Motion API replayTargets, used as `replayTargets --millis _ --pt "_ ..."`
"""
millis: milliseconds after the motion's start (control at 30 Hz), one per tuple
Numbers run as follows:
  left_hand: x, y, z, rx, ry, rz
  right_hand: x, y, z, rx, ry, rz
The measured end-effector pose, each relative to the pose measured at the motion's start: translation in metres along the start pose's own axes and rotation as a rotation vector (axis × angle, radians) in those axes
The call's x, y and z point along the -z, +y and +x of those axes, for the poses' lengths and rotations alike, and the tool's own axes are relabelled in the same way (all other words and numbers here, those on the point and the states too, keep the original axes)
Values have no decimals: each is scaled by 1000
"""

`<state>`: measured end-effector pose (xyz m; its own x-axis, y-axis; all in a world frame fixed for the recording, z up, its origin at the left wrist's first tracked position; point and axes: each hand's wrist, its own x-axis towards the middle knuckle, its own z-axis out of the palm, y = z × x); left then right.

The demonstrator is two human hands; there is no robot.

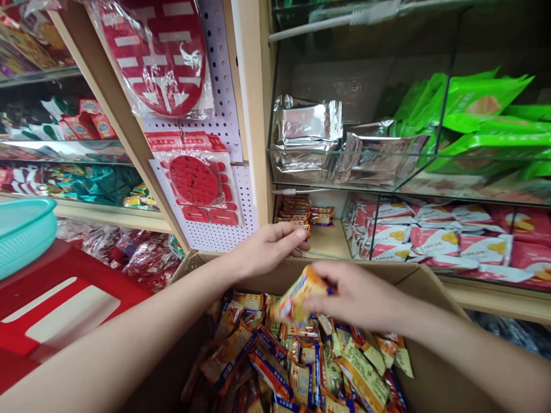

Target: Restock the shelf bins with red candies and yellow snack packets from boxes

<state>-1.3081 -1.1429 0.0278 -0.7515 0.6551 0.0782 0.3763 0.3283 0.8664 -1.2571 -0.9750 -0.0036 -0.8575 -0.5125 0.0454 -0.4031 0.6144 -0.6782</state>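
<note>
Reaching forward toward the shelf, the left hand (269, 248) pinches a small packet (302, 228) between its fingertips, while the right hand (357, 295) grips an orange snack packet (297, 298) above the cardboard box (424, 287), which is heaped with similar orange-and-blue packets (301, 367).

An orange-yellow snack packet (297, 298) with blue edging is pinched in the right hand (357, 298), tilted, just above the cardboard box (434, 355). A small matching packet (303, 228) is barely seen at the left hand (267, 248) fingertips, near the shelf compartment. More such packets (301, 367) are piled loosely in the open box, overlapping at mixed angles.
</note>
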Motion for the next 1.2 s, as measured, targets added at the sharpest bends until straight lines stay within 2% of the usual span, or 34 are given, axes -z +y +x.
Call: replayTargets --millis 100,167,267,400,533,633,867,1000,1067,1133,1200 --pt "-1 3 0 8 -44 -276 15 4 5 -79 212 420" --pt "-3 4 0 12 -59 -338 17 5 6 -85 288 565" --pt "-6 4 0 4 -33 -384 17 4 5 -81 332 638" --pt "-7 7 0 1 67 -454 18 2 5 -42 380 720" --pt "-6 12 -3 41 31 -380 18 4 5 -52 424 763" --pt "-5 12 -3 -28 48 -273 23 6 5 -37 424 689" --pt "-2 7 7 -234 219 -66 43 8 9 56 492 367" --pt "2 2 8 -272 127 -5 44 12 4 14 455 321" --pt "3 -3 8 -272 86 34 48 16 0 -15 479 282" --pt "2 -10 8 -231 113 153 55 22 -1 -75 594 70" --pt "-2 -17 8 -181 132 351 64 26 5 -205 688 -327"
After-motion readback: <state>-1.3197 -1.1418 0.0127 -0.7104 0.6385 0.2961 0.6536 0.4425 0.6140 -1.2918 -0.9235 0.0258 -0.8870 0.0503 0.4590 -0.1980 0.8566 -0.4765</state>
